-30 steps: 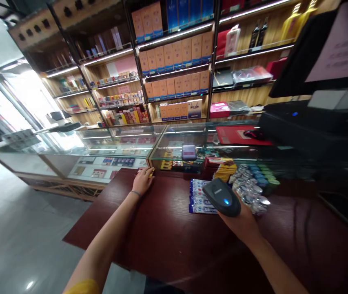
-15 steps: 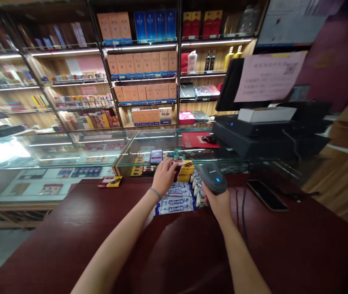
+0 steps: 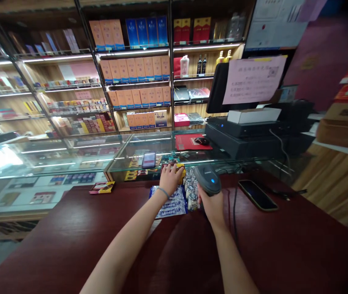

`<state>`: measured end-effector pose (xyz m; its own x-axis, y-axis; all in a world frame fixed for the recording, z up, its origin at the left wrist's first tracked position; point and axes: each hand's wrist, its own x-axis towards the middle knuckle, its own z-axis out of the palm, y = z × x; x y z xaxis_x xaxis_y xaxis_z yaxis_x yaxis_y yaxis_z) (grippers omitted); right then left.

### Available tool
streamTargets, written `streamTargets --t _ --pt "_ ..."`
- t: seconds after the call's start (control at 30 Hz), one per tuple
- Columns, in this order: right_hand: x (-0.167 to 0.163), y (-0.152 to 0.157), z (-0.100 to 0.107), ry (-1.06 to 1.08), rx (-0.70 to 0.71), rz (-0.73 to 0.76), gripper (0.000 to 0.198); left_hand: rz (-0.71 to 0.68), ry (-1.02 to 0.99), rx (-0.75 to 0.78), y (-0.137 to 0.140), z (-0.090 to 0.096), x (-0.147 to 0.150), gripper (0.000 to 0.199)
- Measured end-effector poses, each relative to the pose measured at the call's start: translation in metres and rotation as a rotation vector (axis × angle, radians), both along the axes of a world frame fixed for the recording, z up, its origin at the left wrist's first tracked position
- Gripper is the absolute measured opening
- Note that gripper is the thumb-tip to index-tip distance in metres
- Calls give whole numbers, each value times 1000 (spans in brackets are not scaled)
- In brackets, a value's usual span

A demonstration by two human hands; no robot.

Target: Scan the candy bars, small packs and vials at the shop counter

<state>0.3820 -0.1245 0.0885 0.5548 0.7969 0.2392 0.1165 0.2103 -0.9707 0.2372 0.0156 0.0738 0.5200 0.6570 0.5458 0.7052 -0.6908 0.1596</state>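
Observation:
My right hand (image 3: 212,204) is wrapped round the grip of a dark grey barcode scanner (image 3: 206,179) with a lit blue light. My left hand (image 3: 170,179) lies palm down over a stack of yellow and dark red snack packets (image 3: 180,169), fingers stretched forward and apart, hiding much of the stack. Beneath its wrist are blue and white wrapped packets (image 3: 174,207) in a row. Between the two hands stands a column of small clear jars with pale contents (image 3: 192,200), beside the scanner.
A few similar red-yellow packets (image 3: 102,187) lie at the counter's left edge. A black phone (image 3: 258,195) and a cable (image 3: 235,220) are to the right. Behind are a glass display case (image 3: 125,163), a small screen (image 3: 148,160), a mouse (image 3: 202,141) and a monitor (image 3: 218,90).
My left hand has shifted nearer to me over the yellow-red stack, now covering more of it and the blue-white packets. The scanner stays in my right hand. The whole view has shifted slightly.

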Motion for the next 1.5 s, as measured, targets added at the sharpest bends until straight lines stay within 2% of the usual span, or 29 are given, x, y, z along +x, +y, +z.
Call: streamTargets --t 0.1,0.2,0.33,0.43,0.5,0.57,0.67,0.77,0.83,0.93,1.03,1.23,1.5 --pt "1 1 -3 -2 -2 3 34 -31 25 25 -2 6 -4 44" --pt "3 3 -7 -32 6 4 33 -79 -81 37 -6 12 -12 41" --pt "3 5 -15 -203 30 -78 37 -61 -434 4 -17 12 -38 36" --pt "-1 4 -20 -374 20 -166 52 101 -741 -68 -28 3 -66 32" --pt "-7 3 -22 -448 8 -171 56 197 -969 -162 -34 -7 -86 31" --pt "-14 2 -24 -476 -16 -126 59 205 -1217 -311 -38 -17 -107 34" --pt "-31 0 -26 -458 -22 25 58 86 -1547 -540 -42 -32 -135 38" --pt "-52 -4 -26 -451 -16 218 49 -6 -1788 -654 -45 -42 -156 36" --pt "-63 -8 -26 -489 -64 344 45 -32 -1899 -694 -46 -46 -166 31" --pt "-74 -13 -26 -601 -122 521 47 -49 -1982 -724 -46 -49 -176 26" --pt "-81 -15 -28 -718 -131 606 54 -51 -2031 -724 -44 -52 -181 25" --pt "-86 -13 -37 -829 -109 616 57 -80 -2102 -740 -42 -55 -184 16" --pt "-84 -14 -32 -805 -98 561 48 -56 -2074 -702 -43 -54 -183 26"
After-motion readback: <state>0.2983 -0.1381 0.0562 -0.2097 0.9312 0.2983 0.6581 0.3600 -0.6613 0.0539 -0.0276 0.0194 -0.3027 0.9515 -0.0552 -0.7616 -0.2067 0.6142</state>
